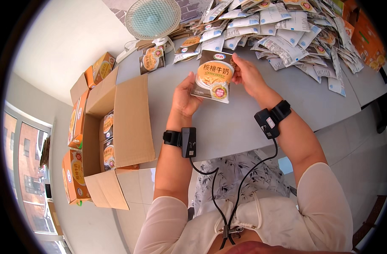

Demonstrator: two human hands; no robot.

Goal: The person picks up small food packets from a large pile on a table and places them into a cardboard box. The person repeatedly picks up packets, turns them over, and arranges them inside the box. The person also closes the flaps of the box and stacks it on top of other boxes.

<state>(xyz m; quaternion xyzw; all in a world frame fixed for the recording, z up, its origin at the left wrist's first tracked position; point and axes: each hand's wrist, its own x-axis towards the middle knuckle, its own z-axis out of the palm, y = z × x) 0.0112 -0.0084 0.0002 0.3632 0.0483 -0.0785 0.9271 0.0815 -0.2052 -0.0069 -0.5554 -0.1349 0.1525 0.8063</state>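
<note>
A brown and white milk pouch, printed with a cup and nuts, is held above the grey table between both hands. My left hand grips its left edge near the bottom. On the opposite side, my right hand pinches the upper right edge. The pouch's printed front faces up towards me. Left of my hands, an open cardboard box has its flaps spread, and several similar brown packs are inside it. Their full number is hidden by the near flap.
A large heap of pouches covers the back right of the grey table. A small fan stands at the back, with one pouch lying before it. Orange cartons line the left side; more orange packaging is far right.
</note>
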